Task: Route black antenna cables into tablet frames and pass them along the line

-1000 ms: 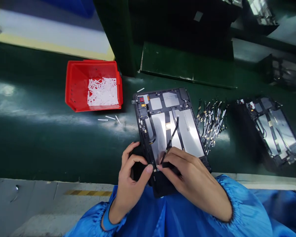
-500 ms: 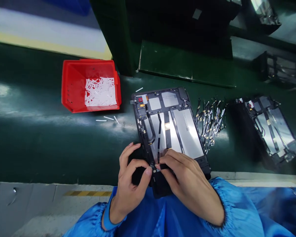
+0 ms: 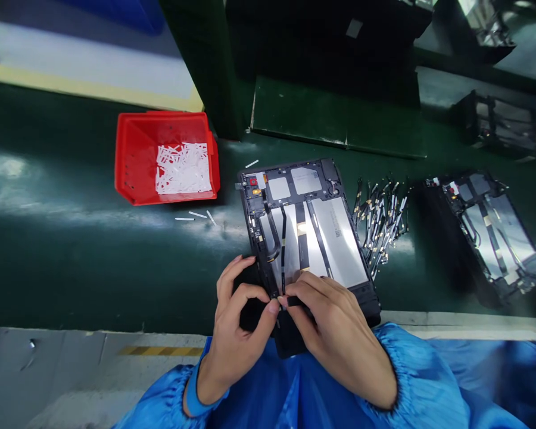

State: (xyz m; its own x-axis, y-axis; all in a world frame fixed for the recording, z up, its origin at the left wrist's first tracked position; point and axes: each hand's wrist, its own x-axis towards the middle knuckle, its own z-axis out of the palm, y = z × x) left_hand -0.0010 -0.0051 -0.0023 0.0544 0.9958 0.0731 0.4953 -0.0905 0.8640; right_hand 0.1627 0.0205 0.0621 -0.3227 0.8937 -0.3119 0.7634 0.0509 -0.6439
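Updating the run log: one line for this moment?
left hand: steadies tablet edge | right hand: presses thin cable end | spare cables: right of tablet

Bin (image 3: 136,161) left of tablet (image 3: 335,238), cable pile (image 3: 382,217) right of it.

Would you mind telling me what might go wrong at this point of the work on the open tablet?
1. The thin flex cable is pinched at its lower end between both hands' fingertips; too much force might crease it.
2. The open tablet overhangs the belt edge toward the person, so pressing could tip it.
3. The loose cable pile lies close beside the tablet and the right hand might scatter it.
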